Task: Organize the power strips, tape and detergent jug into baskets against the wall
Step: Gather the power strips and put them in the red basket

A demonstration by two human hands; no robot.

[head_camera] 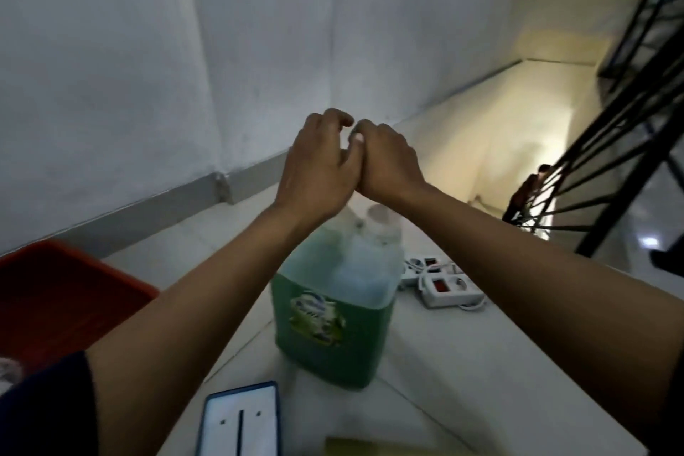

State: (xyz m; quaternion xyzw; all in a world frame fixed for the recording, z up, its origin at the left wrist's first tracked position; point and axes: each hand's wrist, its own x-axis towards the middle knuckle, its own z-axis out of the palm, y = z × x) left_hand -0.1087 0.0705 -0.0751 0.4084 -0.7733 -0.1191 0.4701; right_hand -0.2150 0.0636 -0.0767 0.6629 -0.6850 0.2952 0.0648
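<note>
Both arms are seen stretched forward over a pale tiled floor (462, 363), with the left hand (318, 167) and the right hand (388, 163) raised together above the detergent jug (333, 311). The two hands are pressed side by side, thumbs touching, and the fingers of each are loosely curled; nothing is gripped in either one, and neither is touching the jug below. The jug is standing upright on the floor, filled with green liquid, a printed label shown on its near face and a pale cap (383, 222) at its top, partly hidden under the wrists. Just beyond the jug to the right, white power strips (444, 285) with red switches are lying on the floor, clustered together with a white cord trailing beside them; how many there are cannot be told. To the left, near the grey skirting at the foot of the white wall (148, 48), part of a red basket (63, 289) is seen, cut off by the frame edge and partly covered by the left forearm. At the bottom edge, a blue-edged white rectangular item (240, 422) is lying flat on the floor, close to the jug's base; what it is cannot be told. A black metal railing (629, 122) is seen at the far right, with a stairwell lit beyond it.
</note>
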